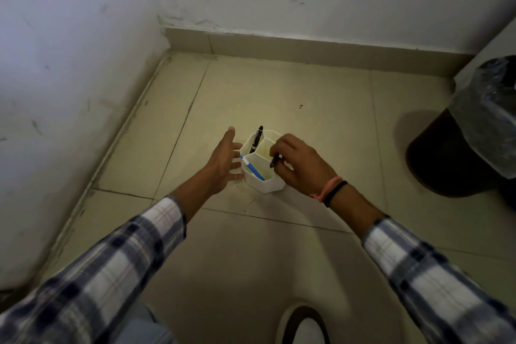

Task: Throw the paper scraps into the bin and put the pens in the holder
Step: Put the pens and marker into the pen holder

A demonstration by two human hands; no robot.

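A white holder (265, 184) with several compartments stands on the tiled floor. A black pen (257, 138) stands upright in its far left compartment. A blue pen (253, 172) leans in the near compartment. My left hand (224, 162) is open, fingers spread against the holder's left side. My right hand (298, 165) hovers over the holder's right side, shut on a dark pen (274, 161) whose tip points down into the holder. No paper scraps are visible.
A dark bin (458, 153) with a clear plastic liner (491, 114) stands at the right edge. Walls meet in a corner at the back left. My shoe (304, 327) shows at the bottom.
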